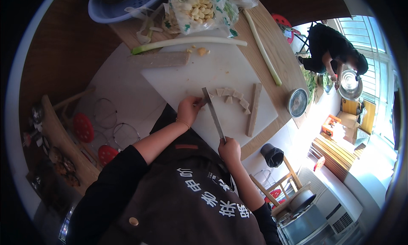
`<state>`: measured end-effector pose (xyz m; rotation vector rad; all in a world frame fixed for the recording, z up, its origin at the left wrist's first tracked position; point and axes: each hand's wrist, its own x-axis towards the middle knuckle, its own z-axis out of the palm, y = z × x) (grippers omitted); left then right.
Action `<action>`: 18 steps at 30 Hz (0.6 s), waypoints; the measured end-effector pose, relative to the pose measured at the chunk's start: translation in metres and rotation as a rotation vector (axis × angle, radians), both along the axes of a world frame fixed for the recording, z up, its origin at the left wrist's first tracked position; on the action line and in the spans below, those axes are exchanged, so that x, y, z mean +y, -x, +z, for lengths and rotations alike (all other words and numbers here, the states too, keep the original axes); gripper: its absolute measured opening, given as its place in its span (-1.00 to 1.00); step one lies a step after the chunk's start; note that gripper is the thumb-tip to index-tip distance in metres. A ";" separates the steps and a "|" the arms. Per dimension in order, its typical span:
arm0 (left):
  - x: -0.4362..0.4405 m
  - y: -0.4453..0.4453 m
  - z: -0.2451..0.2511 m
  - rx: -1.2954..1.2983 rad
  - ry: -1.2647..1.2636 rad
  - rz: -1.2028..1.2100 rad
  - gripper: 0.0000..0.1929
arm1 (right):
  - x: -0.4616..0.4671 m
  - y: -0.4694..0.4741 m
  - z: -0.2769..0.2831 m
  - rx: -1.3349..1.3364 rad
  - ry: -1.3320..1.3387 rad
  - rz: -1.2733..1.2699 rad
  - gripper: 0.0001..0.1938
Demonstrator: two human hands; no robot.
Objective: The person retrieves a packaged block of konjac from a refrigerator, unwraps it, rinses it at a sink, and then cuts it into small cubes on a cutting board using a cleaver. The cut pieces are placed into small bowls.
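Note:
My right hand (230, 151) grips the handle of a kitchen knife (214, 116), whose blade appears nearly edge-on over a white cutting board (178, 82). Beside the blade's far end, on its left, is my left hand (190, 109) with curled fingers. Whatever lies under those fingertips is too hidden to make out. Right of the blade, small cut pieces of a pale grey-beige food (234, 93) form a curved row. A long strip (254, 109) of similar food lies near the board's right edge. Farther back rests a thicker pale block (162, 59).
A leek stalk (191, 41) crosses the board's back, near small yellowish bits (201, 51). Another stalk (263, 49) and a lidded round container (297, 102) sit on the wooden table (287, 71). Behind are bagged peeled garlic cloves (201, 12) and a blue basin (105, 14). A person (334, 49) bends over bowls at right.

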<state>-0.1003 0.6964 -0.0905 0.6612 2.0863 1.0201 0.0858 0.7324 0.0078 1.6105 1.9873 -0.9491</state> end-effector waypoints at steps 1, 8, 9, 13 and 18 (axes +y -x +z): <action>0.001 0.001 0.001 0.009 -0.002 -0.016 -0.77 | 0.002 0.001 -0.009 -0.015 0.024 -0.005 -0.76; 0.014 -0.011 -0.001 -0.061 -0.166 -0.032 -0.68 | -0.008 -0.036 -0.063 0.356 -0.035 -0.309 -0.59; 0.012 -0.010 -0.007 -0.075 -0.223 0.006 -0.65 | -0.006 -0.033 -0.043 0.349 0.050 -0.398 -0.67; -0.001 0.004 0.007 0.033 -0.126 -0.210 -0.62 | -0.008 -0.063 -0.005 0.334 0.020 -0.437 -0.70; -0.009 0.003 0.007 0.377 -0.157 -0.486 -0.74 | -0.029 -0.104 -0.012 0.294 -0.116 -0.338 -0.59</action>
